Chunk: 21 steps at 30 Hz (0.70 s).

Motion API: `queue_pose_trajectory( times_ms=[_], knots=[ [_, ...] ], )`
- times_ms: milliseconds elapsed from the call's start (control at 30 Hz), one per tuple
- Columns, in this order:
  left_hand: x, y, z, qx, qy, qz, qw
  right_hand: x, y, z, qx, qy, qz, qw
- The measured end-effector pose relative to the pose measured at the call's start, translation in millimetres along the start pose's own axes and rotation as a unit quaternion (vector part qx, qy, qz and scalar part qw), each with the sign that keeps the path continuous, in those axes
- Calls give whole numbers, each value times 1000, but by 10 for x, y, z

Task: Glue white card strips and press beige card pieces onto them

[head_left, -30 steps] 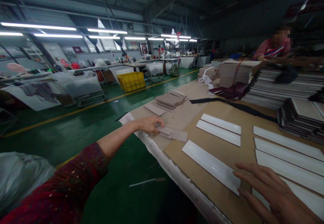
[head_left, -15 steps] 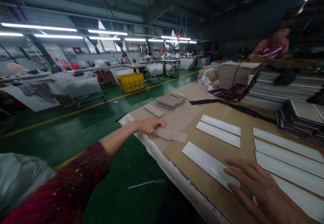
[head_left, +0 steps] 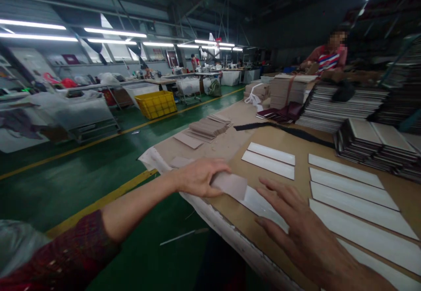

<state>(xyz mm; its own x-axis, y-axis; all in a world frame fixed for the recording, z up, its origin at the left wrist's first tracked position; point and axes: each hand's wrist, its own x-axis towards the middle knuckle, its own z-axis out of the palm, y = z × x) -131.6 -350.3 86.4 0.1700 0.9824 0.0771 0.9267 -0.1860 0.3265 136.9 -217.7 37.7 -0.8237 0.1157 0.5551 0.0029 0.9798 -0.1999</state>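
Note:
Between its thumb and fingers, my left hand (head_left: 200, 177) grips a grey-brown cardboard piece (head_left: 233, 185). Whether it is one sheet or several, I cannot tell. The piece is over the left end of a white glossy strip (head_left: 263, 205) near the table's front edge. My right hand (head_left: 296, 220) hovers over that strip's right part, fingers spread, holding nothing. Further back lie two shorter white strips (head_left: 269, 159). To the right, several longer white strips (head_left: 348, 190) lie in a row, partly hidden by my right hand and forearm.
A fanned pile of cardboard pieces (head_left: 208, 127) lies at the table's left. Behind the strips runs a black band (head_left: 286, 131). Stacks of boards (head_left: 342, 106) stand at the back right, with a co-worker (head_left: 329, 58) beyond. A yellow crate (head_left: 156, 105) is on the green floor.
My left hand has moved right with the cardboard piece, from the small pile at the table's edge to the white strip. My right hand stays spread over the strip. The view has turned slightly right.

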Motion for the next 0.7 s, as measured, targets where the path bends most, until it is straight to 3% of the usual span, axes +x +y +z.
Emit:
queue_pose_trajectory(
  times_ms=[133,300,400,500,600,700],
  knots=[
    [180,398,134,-21,6,50,999,40,-62,48,-19,-24,-10,999],
    [286,480,205,-25,31,81,996,-36,34,13,-21,-16,-14,1000],
    [223,263,261,4,109,86,990,-174,270,-138,-38,14,17,999],
    [58,-147,387,38,158,14,987,-397,559,-337,-55,45,126,989],
    [-111,-537,555,47,86,-31,995,-618,720,-444,-42,34,193,980],
    [-183,-738,674,53,62,-61,995,-759,715,-393,-22,17,169,985]
  ],
)
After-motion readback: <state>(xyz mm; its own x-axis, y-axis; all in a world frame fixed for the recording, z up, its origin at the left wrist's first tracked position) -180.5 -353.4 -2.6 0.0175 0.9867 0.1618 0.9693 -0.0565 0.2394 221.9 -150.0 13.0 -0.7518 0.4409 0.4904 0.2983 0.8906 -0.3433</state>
